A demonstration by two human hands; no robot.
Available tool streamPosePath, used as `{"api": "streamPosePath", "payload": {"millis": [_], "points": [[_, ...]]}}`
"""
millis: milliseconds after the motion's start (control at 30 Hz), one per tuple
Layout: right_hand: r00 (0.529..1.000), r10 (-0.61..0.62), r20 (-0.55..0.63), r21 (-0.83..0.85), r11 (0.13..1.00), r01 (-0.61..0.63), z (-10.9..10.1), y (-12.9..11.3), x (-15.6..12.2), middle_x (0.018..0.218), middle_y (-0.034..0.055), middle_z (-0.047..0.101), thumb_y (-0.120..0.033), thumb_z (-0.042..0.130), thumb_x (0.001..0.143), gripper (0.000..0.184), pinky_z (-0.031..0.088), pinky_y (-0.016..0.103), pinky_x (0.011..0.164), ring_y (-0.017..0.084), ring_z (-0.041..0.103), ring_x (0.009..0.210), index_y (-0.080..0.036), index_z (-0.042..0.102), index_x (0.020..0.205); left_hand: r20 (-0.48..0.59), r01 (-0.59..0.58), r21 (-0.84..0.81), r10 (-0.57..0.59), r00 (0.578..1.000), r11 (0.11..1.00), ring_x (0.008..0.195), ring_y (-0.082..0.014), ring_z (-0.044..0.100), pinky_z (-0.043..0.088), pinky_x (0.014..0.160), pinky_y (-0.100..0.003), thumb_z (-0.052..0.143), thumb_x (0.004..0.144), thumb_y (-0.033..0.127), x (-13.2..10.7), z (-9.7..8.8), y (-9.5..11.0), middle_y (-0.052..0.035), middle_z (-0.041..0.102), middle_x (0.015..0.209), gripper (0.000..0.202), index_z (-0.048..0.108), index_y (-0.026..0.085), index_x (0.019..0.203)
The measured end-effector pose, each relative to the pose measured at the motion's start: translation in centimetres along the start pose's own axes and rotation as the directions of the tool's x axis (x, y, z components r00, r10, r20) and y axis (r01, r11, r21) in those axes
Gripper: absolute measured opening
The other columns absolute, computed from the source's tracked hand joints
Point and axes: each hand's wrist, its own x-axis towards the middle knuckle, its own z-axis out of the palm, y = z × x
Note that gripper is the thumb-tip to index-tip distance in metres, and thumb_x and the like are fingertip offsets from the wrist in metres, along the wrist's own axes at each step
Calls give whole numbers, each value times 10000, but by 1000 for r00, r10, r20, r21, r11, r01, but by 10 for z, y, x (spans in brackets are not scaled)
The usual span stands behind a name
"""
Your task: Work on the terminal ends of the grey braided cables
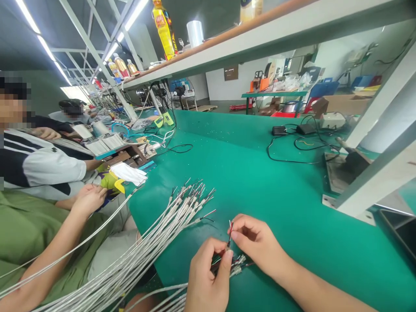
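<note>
Both hands are pinched nearly closed above the green desk (276,186): the left hand (208,271) grips a cable end (229,247) between thumb and fingers, while the right hand (255,237), just beside it, nips its thin wires (231,228) with thumb and fingertips. Other cable ends (236,271) lie beneath the hands; a bundle of white cables (156,245) stretches to their left.
</note>
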Motion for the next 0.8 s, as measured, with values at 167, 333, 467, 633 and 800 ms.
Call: {"api": "streamPosePath", "payload": {"millis": [167,333,467,633,800], "points": [[1000,9,11,47,999,-10,1,-2,0,825,10,569,-337,652,905,202,411,267,693,148,510,761,-184,590,790,6,44,22,-44,999,999,713,-129,531,373,583,-184,497,906,465,-3,0,-2,-10,565,768,288,554,193,831],[999,29,27,86,996,-31,1,-4,0,817,9,573,-361,657,909,246,387,259,653,138,489,724,-179,572,767,35,70,-42,-68,997,997,750,-120,502,375,658,-197,471,924,473,-4,-2,-2,7,515,788,284,524,202,855],[999,17,38,94,995,-21,1,-6,-1,817,8,563,-364,657,910,238,363,250,607,127,465,688,-174,589,783,60,104,-91,-98,993,990,753,-114,474,351,657,-205,473,928,482,-5,-4,1,15,497,791,283,516,209,862],[999,3,34,57,998,-5,1,-8,-1,845,17,562,-307,625,921,174,392,264,656,143,491,740,-182,593,805,103,130,-106,-119,988,986,769,-116,458,338,661,-212,470,926,503,-5,-4,2,11,479,807,303,502,209,859],[1000,-5,9,-1,1000,5,4,-6,-1,798,0,534,-162,583,872,114,373,259,622,133,463,693,-185,551,765,137,163,-74,-152,979,984,765,-124,445,303,619,-223,452,922,540,-4,-3,2,6,460,807,339,495,209,861]]}}
